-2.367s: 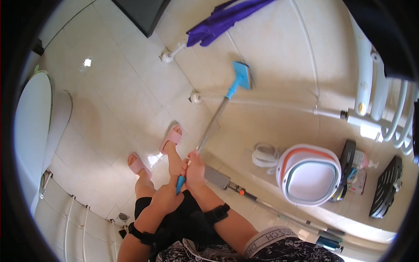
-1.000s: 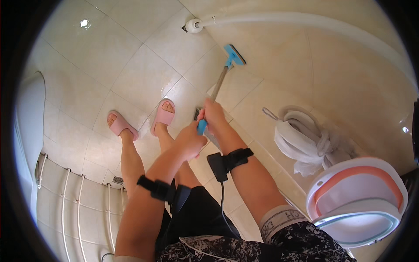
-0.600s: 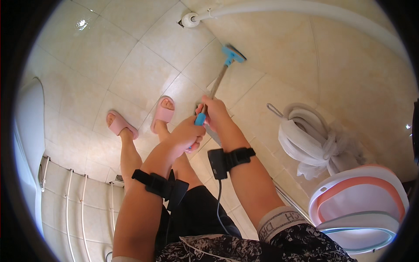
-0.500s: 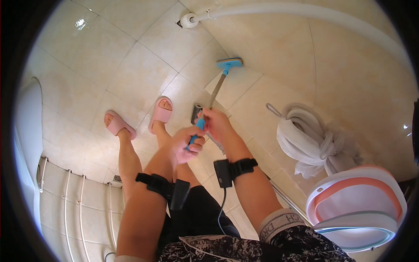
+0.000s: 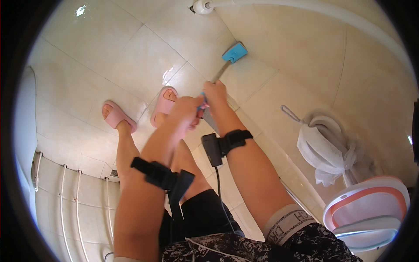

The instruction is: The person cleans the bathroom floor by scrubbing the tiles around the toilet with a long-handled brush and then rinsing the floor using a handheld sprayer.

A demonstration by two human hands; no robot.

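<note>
Both of my hands are closed round a long-handled scrubber (image 5: 235,53) with a flat, rectangular blue head and a greyish pole. My right hand (image 5: 215,92) wraps the pole farther up toward the head. Behind it, my left hand (image 5: 192,110) grips the blue end of the handle; its fingers are partly hidden and a little blurred. The head touches the tiled surface close to where floor and wall meet, its blue top face tipped toward me.
My feet stand in pink slippers (image 5: 118,116) on glossy beige floor tiles (image 5: 94,65). To the right hang a bundle of white mesh (image 5: 323,150) and basins with an orange band (image 5: 369,198). A white pipe (image 5: 301,9) curves across the far side. Thin white pipes (image 5: 77,205) run at the lower left.
Both hands have pushed the scrubber farther out. Its head has slid away and slightly right, and tilted so more of its blue top shows. The view has shifted slightly too.
</note>
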